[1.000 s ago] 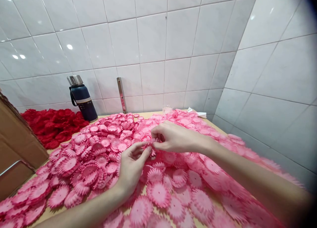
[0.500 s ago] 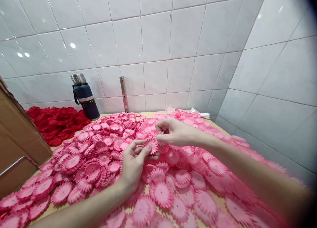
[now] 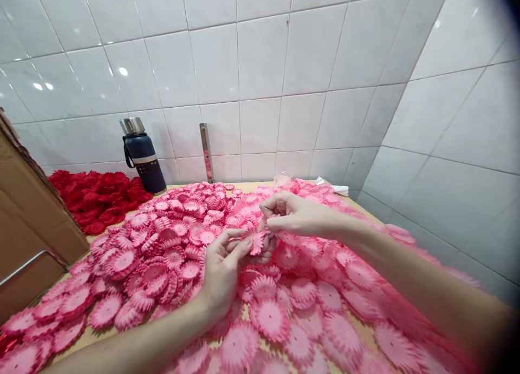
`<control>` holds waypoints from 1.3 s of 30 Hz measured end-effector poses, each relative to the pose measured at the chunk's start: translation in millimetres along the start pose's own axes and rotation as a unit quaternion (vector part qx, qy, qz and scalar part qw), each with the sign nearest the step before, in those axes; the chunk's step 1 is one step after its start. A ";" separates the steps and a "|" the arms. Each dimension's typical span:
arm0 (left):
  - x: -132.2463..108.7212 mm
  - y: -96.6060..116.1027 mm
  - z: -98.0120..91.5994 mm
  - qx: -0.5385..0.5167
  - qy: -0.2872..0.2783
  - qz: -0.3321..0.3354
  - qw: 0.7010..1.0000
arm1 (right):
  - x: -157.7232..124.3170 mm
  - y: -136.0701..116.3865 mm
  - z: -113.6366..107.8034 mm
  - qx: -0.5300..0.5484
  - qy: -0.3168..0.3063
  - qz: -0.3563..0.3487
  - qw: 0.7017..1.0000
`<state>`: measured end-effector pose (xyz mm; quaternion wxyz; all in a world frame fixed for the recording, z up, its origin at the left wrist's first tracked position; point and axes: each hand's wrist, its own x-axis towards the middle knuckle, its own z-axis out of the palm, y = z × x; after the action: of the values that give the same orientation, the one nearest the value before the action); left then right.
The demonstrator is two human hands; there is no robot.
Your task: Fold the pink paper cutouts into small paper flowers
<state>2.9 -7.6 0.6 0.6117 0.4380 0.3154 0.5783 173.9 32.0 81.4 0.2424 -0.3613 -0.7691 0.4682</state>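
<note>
Between the thumb and fingers of my left hand (image 3: 227,260) is a small pink petal disc (image 3: 257,242) with a fringed edge. My right hand (image 3: 286,214) is closed in a pinch just right of the disc, its fingertips close to the left fingers. A bit of pink shows at that pinch, too small to make out. All round and below both hands lie many loose pink petal discs (image 3: 270,319), most with a small dark hole in the middle. To the left they form a thicker heap (image 3: 156,274).
A pile of red petal pieces (image 3: 101,198) lies at the back left beside a dark blue bottle (image 3: 144,160). A cardboard box (image 3: 34,217) stands at the left edge. A metal strip (image 3: 206,153) leans on the tiled wall. A clear cup (image 3: 281,178) and white paper (image 3: 340,190) sit behind.
The view has shifted slightly. My left hand has turned the petal disc a little and come closer to my right hand, which keeps its pinch.
</note>
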 end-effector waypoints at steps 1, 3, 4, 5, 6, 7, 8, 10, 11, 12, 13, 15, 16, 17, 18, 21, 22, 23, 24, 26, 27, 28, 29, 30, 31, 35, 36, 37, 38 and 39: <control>0.2 0.3 0.2 -0.008 0.001 -0.002 1.000 | 0.8 1.5 0.5 0.010 -0.002 -0.002 1.000; 1.3 0.9 0.3 -0.021 0.008 -0.005 1.000 | 2.7 4.8 1.7 0.021 0.001 -0.008 1.000; 2.1 1.0 0.2 -0.025 0.013 -0.006 1.000 | 3.7 6.4 2.2 0.021 0.006 -0.010 1.000; 2.9 0.9 0.0 -0.028 0.017 -0.007 0.999 | 4.7 7.9 2.6 0.020 0.011 -0.012 1.000; 3.5 0.6 -0.2 -0.029 0.020 -0.008 0.999 | 5.5 9.1 3.1 0.018 0.015 -0.014 1.000; 3.9 0.2 -0.5 -0.029 0.022 -0.008 0.999 | 6.1 9.8 3.4 0.015 0.018 -0.016 1.000; 4.1 -0.4 -0.8 -0.028 0.023 -0.006 0.999 | 6.3 10.0 3.8 0.010 0.019 -0.016 1.000; 3.8 -1.6 -1.2 -0.013 0.029 0.005 0.999 | 5.4 8.5 4.4 -0.010 0.021 -0.018 1.000; 3.5 -2.1 -1.4 0.000 0.034 0.013 0.999 | 4.4 6.8 4.7 -0.025 0.025 -0.019 0.999; 3.2 -2.4 -1.6 0.015 0.038 0.020 0.999 | 3.0 4.4 5.1 -0.042 0.032 -0.022 0.998; 2.9 -2.5 -1.7 0.029 0.040 0.024 0.998 | 1.4 1.6 5.5 -0.059 0.042 -0.026 0.997; 2.6 -2.3 -1.9 0.052 0.047 0.029 0.997 | -1.6 -4.3 6.6 -0.084 0.058 -0.034 0.994; 2.5 -2.1 -1.9 0.060 0.052 0.030 0.996 | -2.8 -7.0 7.2 -0.096 0.058 -0.033 0.993; 2.5 -1.8 -1.9 0.066 0.058 0.032 0.996 | -3.6 -9.2 7.7 -0.109 0.055 -0.027 0.992; 2.4 -1.6 -1.9 0.071 0.062 0.033 0.995 | -3.8 -10.7 8.2 -0.124 0.048 -0.020 0.991; 2.5 -1.4 -1.8 0.063 0.059 0.022 0.996 | -2.3 -11.3 8.9 -0.189 0.037 -0.015 0.981; 2.5 -1.4 -1.8 0.058 0.057 0.016 0.997 | -1.4 -10.5 9.0 -0.204 0.042 -0.023 0.978; 2.6 -1.5 -1.7 0.055 0.056 0.012 0.997 | -0.6 -9.6 9.1 -0.214 0.049 -0.032 0.975; 2.6 -1.6 -1.7 0.056 0.055 0.008 0.997 | 0.1 -8.7 9.2 -0.217 0.056 -0.039 0.974; 2.5 -1.9 -1.7 0.067 0.054 0.004 0.996 | 1.0 -7.1 9.6 -0.213 0.068 -0.044 0.974; 2.4 -1.9 -1.5 0.071 0.054 0.005 0.996 | 1.2 -6.6 9.9 -0.211 0.070 -0.045 0.974; 2.2 -1.9 -1.3 0.074 0.053 0.006 0.996 | 1.5 -6.1 10.5 -0.211 0.072 -0.046 0.974; 2.0 -1.9 -0.9 0.075 0.050 0.007 0.996 | 1.8 -5.7 11.4 -0.213 0.074 -0.050 0.973; 1.8 -1.7 -0.5 0.073 0.044 0.009 0.996 | 2.1 -5.3 12.9 -0.217 0.082 -0.054 0.971; 1.6 -1.6 0.0 0.071 0.038 0.010 0.997 | 2.6 -5.0 14.9 -0.222 0.094 -0.058 0.969; 0.9 -1.0 1.3 0.061 0.016 0.015 0.998 | 6.3 -4.2 27.2 -0.254 0.146 -0.084 0.953; 0.4 -0.9 1.3 0.058 0.013 0.019 0.998 | 7.5 -4.2 29.5 -0.263 0.151 -0.093 0.948; -0.3 -0.8 1.2 0.056 0.009 0.022 0.998 | 8.5 -4.3 30.4 -0.272 0.158 -0.101 0.944; -1.2 -0.6 1.1 0.053 0.006 0.023 0.998 | 9.1 -4.7 29.3 -0.282 0.171 -0.109 0.938; -2.4 -0.4 1.2 0.050 0.004 0.021 0.999 | 9.0 -5.2 26.0 -0.291 0.190 -0.114 0.931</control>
<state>3.8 -10.1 0.4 0.5753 0.4723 0.3372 0.5764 148.1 23.3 74.8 0.3195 -0.4083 -0.8473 0.1157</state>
